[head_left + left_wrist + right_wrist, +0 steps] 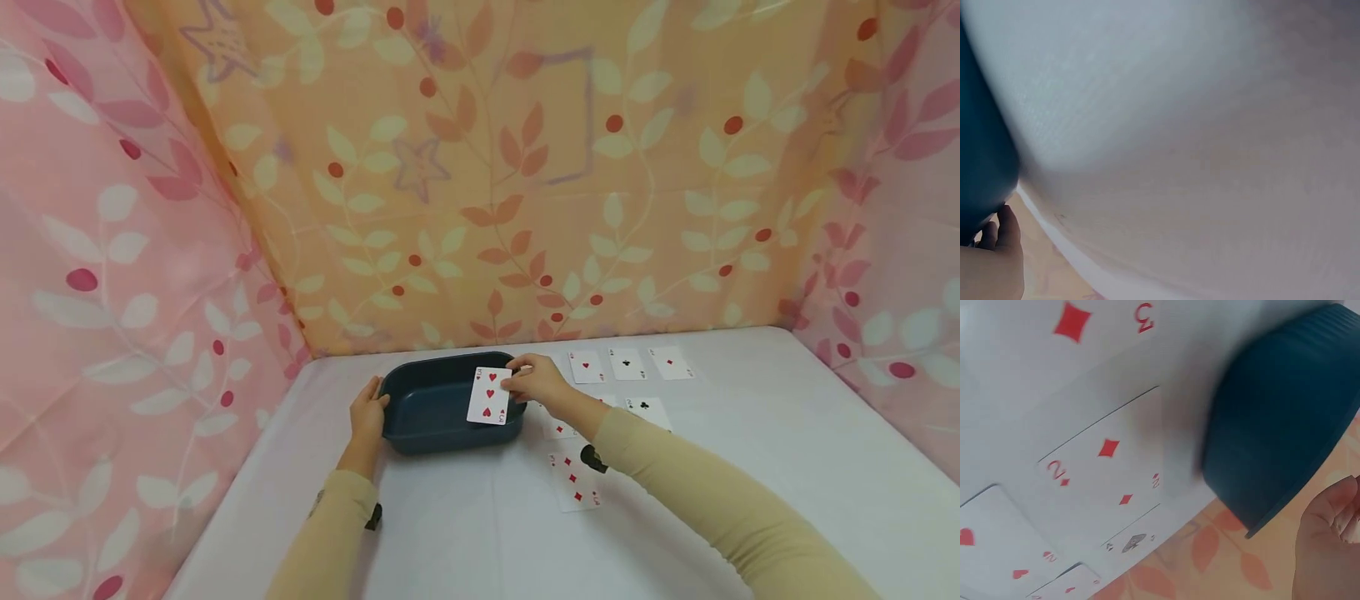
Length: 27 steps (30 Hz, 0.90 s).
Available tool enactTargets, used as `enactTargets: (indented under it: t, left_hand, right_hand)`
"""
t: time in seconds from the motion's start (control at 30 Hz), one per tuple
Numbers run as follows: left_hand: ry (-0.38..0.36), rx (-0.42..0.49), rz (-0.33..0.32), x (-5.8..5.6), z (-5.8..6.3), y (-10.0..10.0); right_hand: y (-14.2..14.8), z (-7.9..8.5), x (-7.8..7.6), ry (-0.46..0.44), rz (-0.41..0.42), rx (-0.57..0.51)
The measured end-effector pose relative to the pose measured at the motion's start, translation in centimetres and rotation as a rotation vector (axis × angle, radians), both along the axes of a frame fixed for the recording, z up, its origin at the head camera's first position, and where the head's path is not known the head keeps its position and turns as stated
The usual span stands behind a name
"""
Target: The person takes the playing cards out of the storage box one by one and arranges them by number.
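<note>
My right hand (pixel 536 381) pinches a three of hearts playing card (pixel 486 400) by its right edge. The card is face up over the right end of a dark blue oblong basin (pixel 427 412). At the basin's left end, my left hand (pixel 367 412) holds the rim, thumb towards the inside. In the left wrist view, fingers (pixel 1009 231) lie against the basin's outer wall (pixel 982 144). The right wrist view has the right hand (pixel 1329 537) beyond the basin's rim, the held card out of sight there.
Right of the basin, face-up cards lie in rows on the white cloth: a three of diamonds (pixel 574 482) in front, a two of diamonds (pixel 1104 450) and a two of clubs (pixel 647 412) behind, several aces such as the ace of hearts (pixel 587 367) at the back. Patterned curtains (pixel 487 167) enclose the table.
</note>
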<state>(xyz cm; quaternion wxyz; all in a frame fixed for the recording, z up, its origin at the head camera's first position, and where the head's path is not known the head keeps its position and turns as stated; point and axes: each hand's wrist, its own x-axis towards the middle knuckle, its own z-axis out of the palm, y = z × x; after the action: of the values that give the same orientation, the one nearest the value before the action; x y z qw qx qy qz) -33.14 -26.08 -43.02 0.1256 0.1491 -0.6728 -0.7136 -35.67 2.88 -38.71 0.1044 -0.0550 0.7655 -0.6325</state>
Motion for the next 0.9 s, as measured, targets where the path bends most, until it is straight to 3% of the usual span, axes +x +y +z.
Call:
enactTargets:
  t: [0.33, 0.67, 0.9]
  left_hand:
    - [-0.002, 0.072, -0.026, -0.1, 0.1, -0.2]
    - [-0.007, 0.063, -0.046, -0.2, 0.0, -0.4]
    - [-0.037, 0.072, -0.019, -0.1, 0.1, -0.5]
  right_hand:
    - [2.9, 0.1, 0.7, -0.034, -0.036, -0.01]
    - [5.4, -0.2, 0.9, -0.024, -0.028, -0.034]
    - [6.9, -0.2, 1.4, -0.01, -0.022, -0.023]
